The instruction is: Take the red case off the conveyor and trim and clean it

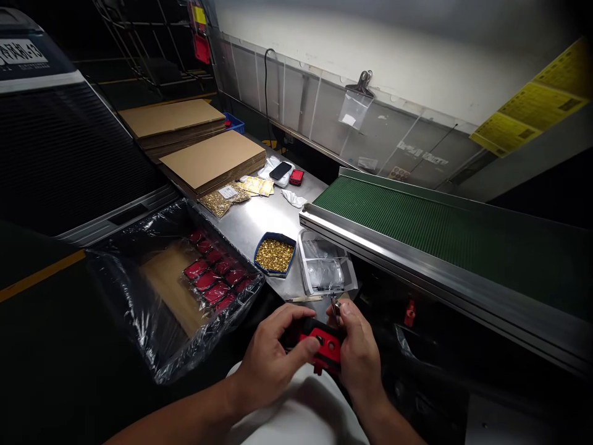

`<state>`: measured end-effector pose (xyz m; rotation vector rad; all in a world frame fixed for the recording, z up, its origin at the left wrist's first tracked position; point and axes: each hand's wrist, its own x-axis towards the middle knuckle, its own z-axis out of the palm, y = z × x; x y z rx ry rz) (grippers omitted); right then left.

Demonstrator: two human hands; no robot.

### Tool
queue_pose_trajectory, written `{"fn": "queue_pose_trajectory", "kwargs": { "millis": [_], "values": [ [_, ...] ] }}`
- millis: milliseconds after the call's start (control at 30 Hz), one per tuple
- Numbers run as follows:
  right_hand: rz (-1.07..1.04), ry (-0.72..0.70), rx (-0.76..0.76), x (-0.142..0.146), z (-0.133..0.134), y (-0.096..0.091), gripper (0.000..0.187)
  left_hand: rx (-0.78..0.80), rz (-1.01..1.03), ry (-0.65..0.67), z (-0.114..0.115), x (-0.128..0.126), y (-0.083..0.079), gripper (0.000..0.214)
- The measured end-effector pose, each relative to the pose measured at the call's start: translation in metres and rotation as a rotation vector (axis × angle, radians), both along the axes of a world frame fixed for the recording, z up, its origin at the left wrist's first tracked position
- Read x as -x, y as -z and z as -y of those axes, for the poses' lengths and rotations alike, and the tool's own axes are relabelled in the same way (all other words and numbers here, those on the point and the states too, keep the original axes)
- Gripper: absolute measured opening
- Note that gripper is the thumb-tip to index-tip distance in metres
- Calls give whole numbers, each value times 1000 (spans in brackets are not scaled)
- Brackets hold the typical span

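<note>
A red and black plastic case (332, 352) with round openings in its face is held in front of my lap. My left hand (271, 355) grips it from the left, thumb pressed on the red face. My right hand (362, 349) is closed beside its right edge, with a small shiny metal clip (336, 304) pinched between thumb and fingers. Whether the clip touches the case cannot be made out. Just beyond my hands are a blue bin (273, 272) full of small brass-coloured parts and a clear-and-white tray (306, 281) with plastic bags.
A plastic-lined crate (132, 309) on the left holds several red cases (207, 280). Cardboard stacks (213, 154), a bag of brass parts (222, 201), a phone (280, 170) and another red case (296, 177) lie on the metal table (252, 222). A green conveyor (417, 228) runs along the right.
</note>
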<state>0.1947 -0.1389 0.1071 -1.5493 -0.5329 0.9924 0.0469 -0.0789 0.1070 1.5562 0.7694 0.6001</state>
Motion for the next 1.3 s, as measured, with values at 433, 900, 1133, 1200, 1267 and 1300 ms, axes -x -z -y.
{"fn": "queue_pose_trajectory", "kwargs": {
  "millis": [433,900,1133,1200,1267,1300],
  "values": [
    [-179,-16,61,-11,-5,-3,40,-97,42,220,-14,13,-2,59],
    [-569,411,-36,-4,-2,22,39,318,281,31,11,3,4,45],
    [-102,363,-41,-15,5,27,45,230,114,5,7,-1,6,43],
    [-48,350,-36,-17,6,28,44,220,100,9,8,-3,7,42],
    [-14,340,-23,-18,7,25,44,190,77,1,9,-4,7,41],
    [-1,336,-12,-17,6,23,43,165,60,-14,9,-4,8,41]
  ]
}}
